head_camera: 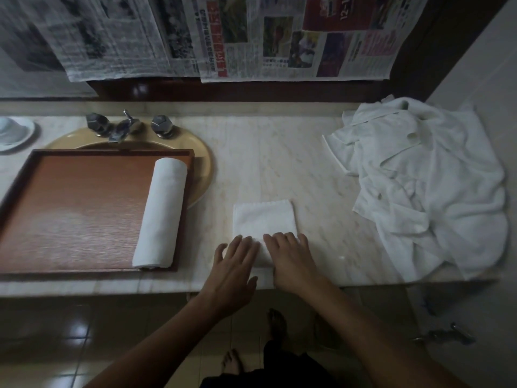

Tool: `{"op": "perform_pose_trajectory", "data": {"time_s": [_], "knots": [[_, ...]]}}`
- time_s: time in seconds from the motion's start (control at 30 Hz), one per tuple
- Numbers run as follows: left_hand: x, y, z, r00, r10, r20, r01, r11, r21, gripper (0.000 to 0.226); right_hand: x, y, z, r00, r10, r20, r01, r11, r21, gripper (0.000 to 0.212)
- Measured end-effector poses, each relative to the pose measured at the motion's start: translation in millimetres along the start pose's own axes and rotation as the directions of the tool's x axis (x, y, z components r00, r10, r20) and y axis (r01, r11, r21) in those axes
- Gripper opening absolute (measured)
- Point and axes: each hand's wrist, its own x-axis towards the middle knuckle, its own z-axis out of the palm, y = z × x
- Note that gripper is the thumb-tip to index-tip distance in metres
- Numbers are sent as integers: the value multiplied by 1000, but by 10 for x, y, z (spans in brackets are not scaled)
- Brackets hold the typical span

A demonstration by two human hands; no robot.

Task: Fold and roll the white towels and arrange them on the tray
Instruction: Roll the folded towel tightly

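A folded white towel (264, 219) lies as a narrow strip on the marble counter, its near end at the counter's front edge. My left hand (235, 271) and my right hand (292, 261) rest side by side on that near end, fingers flat and pointing away from me. One rolled white towel (161, 212) lies along the right side of the brown wooden tray (75, 211). A heap of loose white towels (425, 177) sits at the counter's right end.
The tray rests over a beige sink (202, 161) with a chrome tap and knobs (126, 126). A white dish (15, 133) stands at the far left. Newspapers (223, 37) hang on the wall behind. Below the counter are floor tiles and my bare feet.
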Motion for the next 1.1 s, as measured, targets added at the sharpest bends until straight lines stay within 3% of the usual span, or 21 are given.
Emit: {"op": "perform_pose_trajectory", "data": {"time_s": [0.13, 0.27, 0.37, 0.47, 0.53, 0.63, 0.77, 0.83, 0.9, 1.0, 1.1], "knots": [[138, -85, 58, 1000, -13, 12, 12, 998, 68, 83, 247, 90, -190, 990, -49, 130, 52, 998, -23, 75], [307, -150, -36, 999, 24, 38, -24, 1000, 8, 58, 414, 207, -359, 951, -79, 299, 71, 997, 39, 71], [363, -174, -116, 993, 39, 109, -35, 999, -42, 48, 405, 248, -357, 936, -85, 342, 56, 994, 92, 74], [414, -193, -171, 988, 24, 153, -9, 995, -98, 47, 231, 222, -259, 974, -63, 217, 39, 993, 112, 80], [462, -208, -199, 982, -19, 188, 42, 992, -122, 48, 45, 169, -140, 999, -24, 27, 22, 995, 100, 84], [541, -228, -254, 960, -75, 269, 124, 977, -174, 49, -193, 65, 102, 973, -4, -232, 27, 995, 95, 86], [624, -249, -311, 928, -125, 350, 232, 930, -284, 57, -200, 67, 242, 975, -29, -220, 42, 998, 53, 101], [595, -222, -292, 931, -190, 310, 286, 911, -299, 62, -94, 108, 227, 982, -36, -185, 39, 999, 13, 108], [498, -146, -249, 951, -256, 174, 293, 925, -240, 67, 21, 138, 188, 987, -36, -159, 35, 999, -9, 113], [302, 53, -142, 975, -222, -24, 217, 968, -125, 74, 185, 186, 107, 990, -44, -131, 43, 999, -15, 113], [229, 168, 27, 981, -190, -32, 190, 982, -26, 88, 334, 220, -2, 993, -72, -95, 69, 997, -28, 107]]}}
